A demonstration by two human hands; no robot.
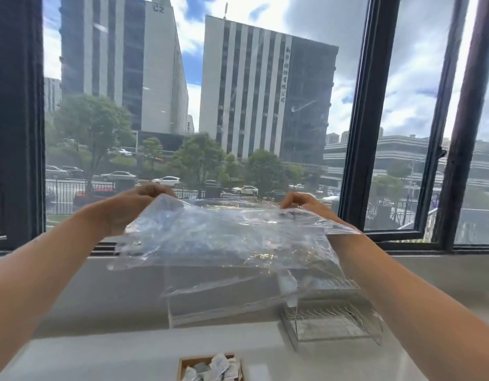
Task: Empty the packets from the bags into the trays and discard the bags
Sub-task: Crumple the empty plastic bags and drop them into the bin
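Observation:
A large clear plastic bag (226, 243) hangs stretched in the air in front of the window. My left hand (136, 204) pinches its upper left corner and my right hand (303, 202) pinches its upper right corner, both raised at arm's length. The bag's lower part droops toward the counter. Below, at the frame's bottom edge, a wooden tray (182, 364) holds several small white and grey packets (213, 369). Whether any packets remain inside the bag cannot be made out through the wrinkled plastic.
A clear acrylic box (224, 306) stands on the grey counter under the bag. A wire-and-acrylic rack (331, 323) stands to its right. Behind is the window sill with dark window frames (358, 133), one pane swung open at the right.

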